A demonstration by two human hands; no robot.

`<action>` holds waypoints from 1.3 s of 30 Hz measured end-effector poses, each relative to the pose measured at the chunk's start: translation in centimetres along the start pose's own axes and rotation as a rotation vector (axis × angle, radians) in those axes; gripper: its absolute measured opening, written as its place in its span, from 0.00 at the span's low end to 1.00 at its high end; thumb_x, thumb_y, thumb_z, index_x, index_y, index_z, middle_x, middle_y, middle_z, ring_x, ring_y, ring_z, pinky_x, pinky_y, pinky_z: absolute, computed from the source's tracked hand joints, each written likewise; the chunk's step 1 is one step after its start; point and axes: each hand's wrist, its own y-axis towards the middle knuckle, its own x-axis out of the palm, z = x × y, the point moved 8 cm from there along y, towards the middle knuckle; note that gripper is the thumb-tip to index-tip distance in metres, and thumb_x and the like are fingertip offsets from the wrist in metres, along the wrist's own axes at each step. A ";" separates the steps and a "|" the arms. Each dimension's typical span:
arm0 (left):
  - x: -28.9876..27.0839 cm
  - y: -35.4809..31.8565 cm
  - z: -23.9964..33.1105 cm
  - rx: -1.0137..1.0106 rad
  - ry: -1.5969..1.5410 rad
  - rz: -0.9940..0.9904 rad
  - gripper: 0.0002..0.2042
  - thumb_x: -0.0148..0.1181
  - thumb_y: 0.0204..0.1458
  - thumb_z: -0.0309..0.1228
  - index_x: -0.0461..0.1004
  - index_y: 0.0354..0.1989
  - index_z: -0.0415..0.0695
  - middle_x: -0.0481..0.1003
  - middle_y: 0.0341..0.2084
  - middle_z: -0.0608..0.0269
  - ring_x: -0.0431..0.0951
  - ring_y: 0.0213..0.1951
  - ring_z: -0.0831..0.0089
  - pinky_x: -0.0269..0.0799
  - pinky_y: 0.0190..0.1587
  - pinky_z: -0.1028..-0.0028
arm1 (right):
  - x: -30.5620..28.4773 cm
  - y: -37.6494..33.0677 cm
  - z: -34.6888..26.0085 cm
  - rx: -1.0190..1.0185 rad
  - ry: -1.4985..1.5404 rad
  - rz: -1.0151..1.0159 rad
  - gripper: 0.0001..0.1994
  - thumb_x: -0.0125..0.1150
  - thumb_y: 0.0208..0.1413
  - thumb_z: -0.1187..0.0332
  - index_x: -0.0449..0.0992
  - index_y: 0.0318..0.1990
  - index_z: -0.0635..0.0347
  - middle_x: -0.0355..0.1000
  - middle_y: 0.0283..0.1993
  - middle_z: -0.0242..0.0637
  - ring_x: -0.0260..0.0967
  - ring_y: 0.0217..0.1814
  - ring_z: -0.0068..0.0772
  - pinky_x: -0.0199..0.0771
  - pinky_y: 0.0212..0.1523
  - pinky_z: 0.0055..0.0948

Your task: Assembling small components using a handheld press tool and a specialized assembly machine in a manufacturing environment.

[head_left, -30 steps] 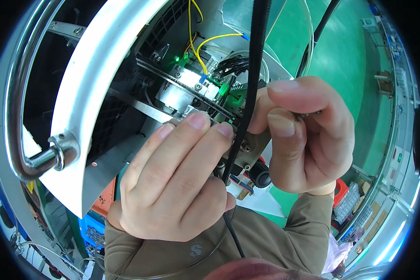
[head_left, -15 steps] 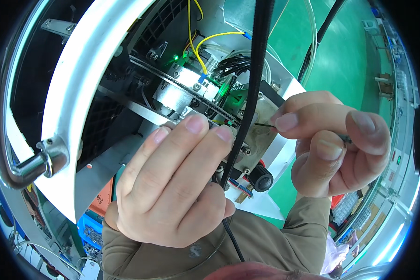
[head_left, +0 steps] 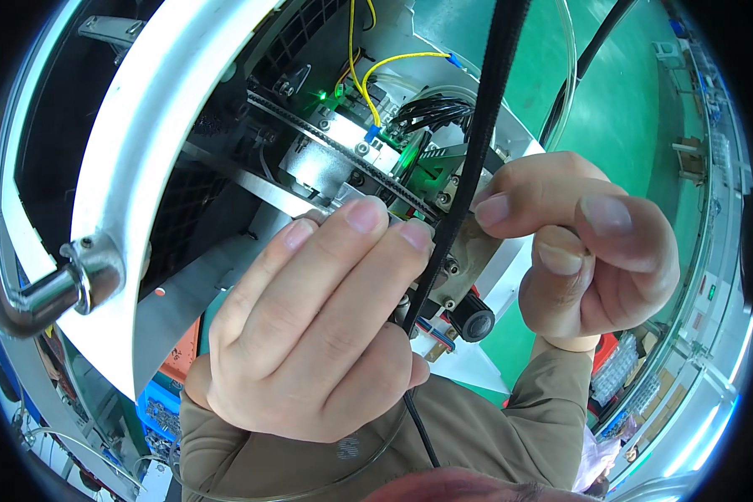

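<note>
A: Starting at the left: a chrome handle (head_left: 54,289) bolted to the white curved housing (head_left: 142,159), and behind the rim an opening with a toothed belt (head_left: 343,151) and a metal motor block (head_left: 326,167).

B: And the left hand (head_left: 309,326)?

A: It lies over the middle of that opening, fingertips pressed against the bracket under the belt. It seems to close round the black braided cable (head_left: 485,142) where that passes under the palm, but I cannot tell how firmly.

B: The cable runs from the top edge down past the hand?

A: Yes, straight down between both hands, thinner below the palm. Yellow wires (head_left: 376,75) and a green indicator light (head_left: 410,155) sit just behind it.

B: The right hand (head_left: 586,251)?

A: Clenched, thumb and forefinger pinched together just right of the cable; whatever it nips is too small to name.

B: I'd keep the left hand steady as an anchor and the cable clear of the belt teeth, letting the right do the fine pinching.
</note>
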 end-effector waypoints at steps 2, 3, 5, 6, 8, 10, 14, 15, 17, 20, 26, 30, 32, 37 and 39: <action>0.0 -0.1 0.0 0.009 0.010 0.011 0.19 0.49 0.69 0.45 0.63 0.29 0.43 0.79 0.48 0.40 0.77 0.56 0.40 0.73 0.58 0.47 | -0.1 0.2 0.0 0.001 0.007 0.000 0.15 0.49 0.72 0.72 0.61 0.61 0.70 0.74 0.29 0.45 0.73 0.27 0.34 0.77 0.30 0.30; 0.1 -0.1 0.0 0.016 0.012 0.018 0.19 0.49 0.68 0.45 0.63 0.29 0.43 0.79 0.48 0.40 0.77 0.56 0.40 0.73 0.58 0.47 | -0.1 0.2 0.1 0.005 0.009 0.003 0.15 0.49 0.72 0.72 0.61 0.60 0.70 0.74 0.29 0.45 0.73 0.27 0.34 0.77 0.30 0.30; 0.2 -0.1 0.0 0.025 0.013 0.029 0.19 0.49 0.68 0.45 0.63 0.29 0.43 0.79 0.48 0.40 0.76 0.57 0.40 0.73 0.58 0.47 | -0.2 0.2 0.3 0.010 0.017 0.010 0.15 0.49 0.72 0.72 0.61 0.60 0.70 0.74 0.29 0.45 0.73 0.27 0.34 0.77 0.30 0.30; 0.2 -0.1 0.0 0.025 0.013 0.031 0.19 0.49 0.68 0.45 0.63 0.29 0.43 0.79 0.48 0.40 0.76 0.57 0.40 0.73 0.58 0.47 | -0.2 0.3 0.4 0.012 0.025 0.016 0.15 0.49 0.72 0.71 0.61 0.60 0.70 0.74 0.29 0.45 0.73 0.27 0.34 0.77 0.30 0.30; 0.1 0.1 0.0 0.018 0.009 0.023 0.19 0.50 0.68 0.45 0.63 0.29 0.43 0.79 0.49 0.40 0.76 0.57 0.40 0.73 0.58 0.48 | -0.4 0.5 0.6 0.024 0.045 0.027 0.15 0.49 0.72 0.71 0.61 0.60 0.70 0.73 0.29 0.45 0.73 0.27 0.34 0.77 0.30 0.31; 0.1 0.1 0.1 0.012 0.004 0.017 0.19 0.50 0.68 0.45 0.63 0.29 0.43 0.80 0.48 0.40 0.76 0.57 0.40 0.73 0.58 0.48 | -0.5 0.7 0.9 0.035 0.059 0.032 0.15 0.48 0.72 0.71 0.61 0.60 0.69 0.73 0.29 0.45 0.73 0.28 0.34 0.77 0.29 0.31; 0.1 0.0 0.0 0.023 0.011 0.018 0.19 0.50 0.68 0.45 0.63 0.29 0.43 0.80 0.49 0.40 0.76 0.57 0.40 0.72 0.58 0.47 | -0.3 0.7 0.6 0.026 0.045 0.007 0.15 0.48 0.72 0.71 0.61 0.60 0.69 0.73 0.28 0.45 0.73 0.28 0.34 0.77 0.29 0.31; 0.1 0.0 0.0 0.024 0.015 0.019 0.19 0.50 0.68 0.45 0.63 0.29 0.43 0.80 0.49 0.40 0.76 0.57 0.40 0.72 0.58 0.47 | -0.2 0.6 0.6 0.024 0.042 -0.001 0.15 0.48 0.72 0.71 0.61 0.60 0.69 0.73 0.28 0.45 0.73 0.28 0.34 0.77 0.29 0.31; 0.1 0.1 0.1 0.014 0.019 0.019 0.19 0.50 0.68 0.45 0.63 0.29 0.43 0.80 0.48 0.40 0.76 0.57 0.40 0.72 0.58 0.47 | -0.1 0.6 0.5 0.025 0.038 -0.008 0.15 0.48 0.72 0.71 0.61 0.60 0.68 0.73 0.28 0.45 0.73 0.28 0.34 0.78 0.29 0.31; 0.1 0.2 0.1 0.004 0.015 0.026 0.19 0.50 0.68 0.45 0.63 0.29 0.43 0.80 0.48 0.40 0.76 0.57 0.40 0.72 0.58 0.48 | -0.1 0.8 0.7 0.036 0.056 -0.008 0.14 0.48 0.72 0.70 0.61 0.60 0.68 0.73 0.28 0.45 0.73 0.28 0.34 0.78 0.29 0.31; 0.4 0.1 -0.1 0.021 0.007 0.024 0.19 0.50 0.68 0.45 0.64 0.30 0.43 0.80 0.48 0.40 0.76 0.57 0.40 0.72 0.59 0.48 | -0.1 1.0 2.2 0.148 0.123 0.036 0.14 0.48 0.72 0.70 0.61 0.59 0.67 0.73 0.28 0.45 0.73 0.28 0.35 0.78 0.30 0.32; 0.0 0.2 0.1 0.012 0.009 0.010 0.19 0.51 0.68 0.45 0.64 0.30 0.43 0.80 0.48 0.40 0.76 0.58 0.40 0.71 0.59 0.48 | 0.0 1.1 1.1 0.151 0.042 -0.020 0.12 0.47 0.72 0.72 0.60 0.58 0.67 0.74 0.30 0.47 0.75 0.30 0.35 0.80 0.31 0.32; 0.1 0.1 0.1 0.012 0.011 0.022 0.19 0.51 0.67 0.45 0.64 0.29 0.43 0.80 0.48 0.40 0.76 0.58 0.40 0.71 0.59 0.48 | -0.2 1.0 1.3 0.203 0.054 -0.014 0.12 0.47 0.72 0.72 0.60 0.58 0.67 0.74 0.31 0.47 0.75 0.30 0.34 0.80 0.31 0.31; 0.1 0.1 0.1 0.024 0.005 0.019 0.20 0.51 0.67 0.46 0.64 0.27 0.43 0.79 0.48 0.40 0.75 0.58 0.40 0.71 0.59 0.48 | -0.5 0.6 2.7 0.414 0.161 0.072 0.12 0.45 0.73 0.71 0.60 0.58 0.68 0.74 0.32 0.47 0.75 0.29 0.30 0.80 0.31 0.26; 0.2 0.1 0.1 0.028 0.007 0.011 0.21 0.51 0.67 0.46 0.64 0.27 0.43 0.79 0.48 0.39 0.75 0.58 0.40 0.71 0.59 0.48 | -0.3 0.6 3.5 0.505 0.211 0.092 0.13 0.44 0.73 0.71 0.60 0.58 0.68 0.74 0.31 0.46 0.74 0.28 0.28 0.78 0.30 0.23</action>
